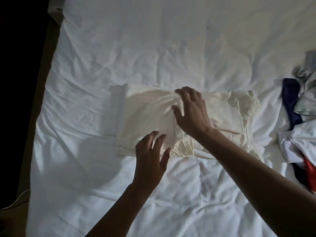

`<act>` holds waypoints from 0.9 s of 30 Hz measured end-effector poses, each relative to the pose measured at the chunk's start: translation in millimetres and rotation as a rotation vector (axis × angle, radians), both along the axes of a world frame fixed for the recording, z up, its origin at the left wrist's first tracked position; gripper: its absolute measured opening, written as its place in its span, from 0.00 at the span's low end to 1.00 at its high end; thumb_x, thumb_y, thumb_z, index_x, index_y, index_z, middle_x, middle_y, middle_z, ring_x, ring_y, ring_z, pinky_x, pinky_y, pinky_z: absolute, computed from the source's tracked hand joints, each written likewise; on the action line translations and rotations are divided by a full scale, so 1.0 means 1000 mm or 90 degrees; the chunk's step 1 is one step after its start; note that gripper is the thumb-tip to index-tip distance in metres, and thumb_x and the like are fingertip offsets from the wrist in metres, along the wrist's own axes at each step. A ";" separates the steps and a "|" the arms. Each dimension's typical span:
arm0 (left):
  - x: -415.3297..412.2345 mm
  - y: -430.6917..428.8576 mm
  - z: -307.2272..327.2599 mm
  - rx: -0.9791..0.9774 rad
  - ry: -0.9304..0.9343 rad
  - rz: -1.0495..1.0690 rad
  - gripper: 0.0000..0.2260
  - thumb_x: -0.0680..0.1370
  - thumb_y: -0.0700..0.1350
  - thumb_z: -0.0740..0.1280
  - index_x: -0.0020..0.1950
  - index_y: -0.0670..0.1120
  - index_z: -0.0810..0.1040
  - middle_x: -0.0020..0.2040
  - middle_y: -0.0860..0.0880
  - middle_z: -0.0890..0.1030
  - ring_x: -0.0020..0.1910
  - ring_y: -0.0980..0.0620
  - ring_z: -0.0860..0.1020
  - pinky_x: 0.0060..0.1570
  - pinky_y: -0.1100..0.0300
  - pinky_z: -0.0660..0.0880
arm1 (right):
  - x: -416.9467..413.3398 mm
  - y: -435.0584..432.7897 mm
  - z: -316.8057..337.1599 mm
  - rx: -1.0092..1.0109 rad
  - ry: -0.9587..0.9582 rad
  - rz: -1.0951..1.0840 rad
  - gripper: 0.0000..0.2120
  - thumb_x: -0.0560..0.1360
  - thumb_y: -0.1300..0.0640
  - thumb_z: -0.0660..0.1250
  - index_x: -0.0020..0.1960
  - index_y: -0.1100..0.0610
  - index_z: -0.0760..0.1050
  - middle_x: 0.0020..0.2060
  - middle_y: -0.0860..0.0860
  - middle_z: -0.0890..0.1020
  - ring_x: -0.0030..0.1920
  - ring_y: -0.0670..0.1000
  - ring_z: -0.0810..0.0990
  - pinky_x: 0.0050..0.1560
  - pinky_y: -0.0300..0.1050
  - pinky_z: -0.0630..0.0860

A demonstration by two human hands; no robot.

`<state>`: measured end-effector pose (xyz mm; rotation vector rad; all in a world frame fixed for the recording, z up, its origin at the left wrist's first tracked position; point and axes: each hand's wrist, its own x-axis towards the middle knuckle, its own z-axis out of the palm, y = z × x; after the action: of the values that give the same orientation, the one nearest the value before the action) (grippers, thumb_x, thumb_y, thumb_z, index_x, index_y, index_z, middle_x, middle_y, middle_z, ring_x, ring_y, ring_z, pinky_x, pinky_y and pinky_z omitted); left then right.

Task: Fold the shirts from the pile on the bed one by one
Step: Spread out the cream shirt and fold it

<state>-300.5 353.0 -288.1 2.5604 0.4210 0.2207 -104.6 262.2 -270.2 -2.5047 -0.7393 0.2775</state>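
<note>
Cream shirt (227, 113) lay partly folded on the bed (102, 57), left of the pile (306, 139); your left hand (150, 156) and right hand (191, 113) rested open on it, fingers spread. It likely called for flat palms smoothing away from the pile before the next fold

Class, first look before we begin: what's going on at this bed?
A person is folding a cream shirt that lies partly folded on the white bed. The right hand rests with spread fingers on the shirt's middle. The left hand is open over its near edge. More clothes wait in a pile at the right.
</note>
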 end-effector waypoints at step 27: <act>-0.027 0.098 -0.006 -0.307 0.171 0.440 0.14 0.79 0.47 0.71 0.62 0.42 0.78 0.52 0.43 0.83 0.54 0.42 0.80 0.50 0.54 0.71 | 0.009 0.165 -0.013 -0.146 0.097 0.086 0.30 0.82 0.39 0.61 0.77 0.56 0.65 0.73 0.57 0.72 0.73 0.62 0.68 0.71 0.62 0.63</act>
<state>-327.4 450.9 -294.4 1.8928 1.2865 0.0074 -96.1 427.6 -283.0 -2.6125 -0.8579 0.6271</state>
